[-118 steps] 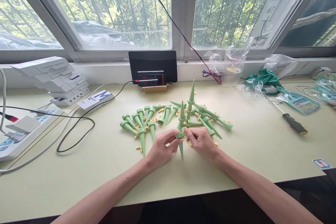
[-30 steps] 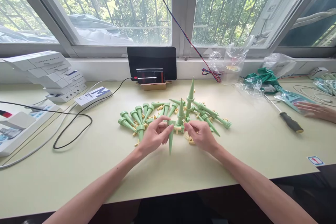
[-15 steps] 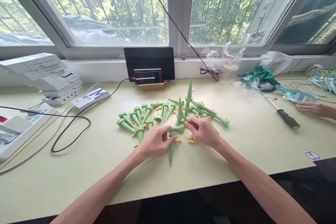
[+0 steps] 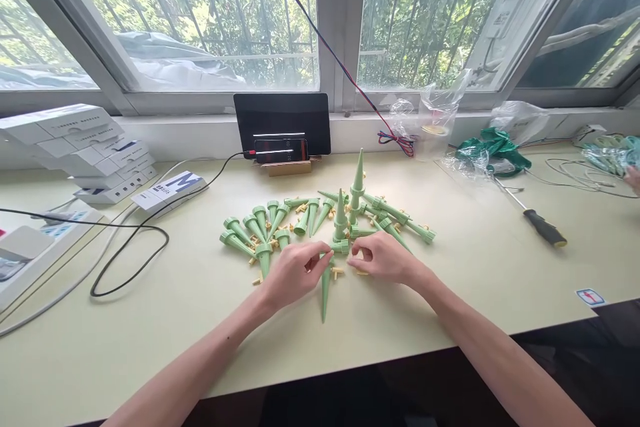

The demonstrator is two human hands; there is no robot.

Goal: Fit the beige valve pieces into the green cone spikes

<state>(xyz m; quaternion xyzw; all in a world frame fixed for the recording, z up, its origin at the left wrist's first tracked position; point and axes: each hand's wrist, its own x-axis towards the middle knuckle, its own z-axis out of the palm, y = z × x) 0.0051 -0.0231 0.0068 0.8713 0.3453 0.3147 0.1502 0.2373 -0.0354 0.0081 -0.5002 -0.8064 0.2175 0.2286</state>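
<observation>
My left hand [image 4: 300,272] is closed in a pinch above the thick end of a green plastic spike [image 4: 325,297], which lies pointing toward me. Its fingertips hide whatever they hold. Close to them, a short green capped part [image 4: 341,248] rests on the table. My right hand [image 4: 384,257] has its thumb and fingers curled together low over small yellow fittings [image 4: 363,273], mostly covered by the hand. A yellow T-shaped fitting [image 4: 338,272] lies between both hands. Behind them, two green spikes stand upright, a shorter one [image 4: 340,213] and a taller one [image 4: 357,180].
Several green spikes [image 4: 240,230] and yellow fittings lie spread behind my hands. A phone [image 4: 281,149] leans against a dark tablet [image 4: 283,113] at the window. White boxes [image 4: 90,147] and cables are left; a screwdriver [image 4: 545,227] lies right. Another person's hand [image 4: 633,179] shows at the right edge.
My right hand has moved down from beside the standing spikes to the yellow fittings. My left hand stays near the spike's thick end. The other person's hand and a teal bagged item have left their spot.
</observation>
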